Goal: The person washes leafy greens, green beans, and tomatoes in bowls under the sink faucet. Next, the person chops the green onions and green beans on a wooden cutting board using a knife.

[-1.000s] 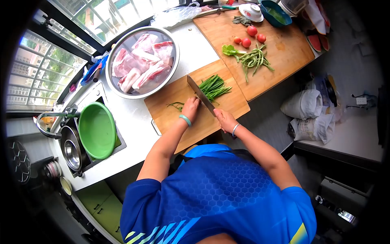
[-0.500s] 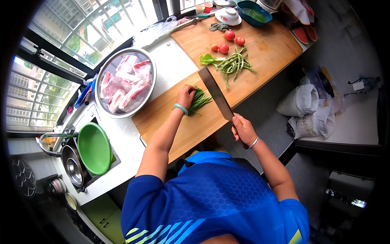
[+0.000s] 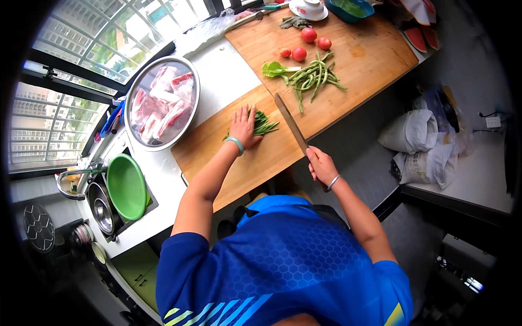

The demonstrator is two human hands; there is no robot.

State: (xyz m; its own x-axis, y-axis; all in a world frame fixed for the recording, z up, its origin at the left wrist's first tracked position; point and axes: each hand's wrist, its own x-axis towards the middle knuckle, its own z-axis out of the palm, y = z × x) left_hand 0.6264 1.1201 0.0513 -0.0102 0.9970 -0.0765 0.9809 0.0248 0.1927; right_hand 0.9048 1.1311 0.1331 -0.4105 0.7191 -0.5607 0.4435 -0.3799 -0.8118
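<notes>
Green stalks lie in a small bunch on the near wooden board, and they are the middle of our clock. The left hand lies flat on top of them with its fingers spread out, so it is not closed around them. Some stalk ends poke out toward three o'clock. At four o'clock, the right hand is wrapped around the handle of a big knife. Its blade is at three o'clock, near the stalks but apart from them. I cannot tell if the blade touches the wood. Green beans lie at two o'clock on the bigger board, and red tomatoes sit at one o'clock. Raw meat is in a round metal bowl at nine o'clock.
</notes>
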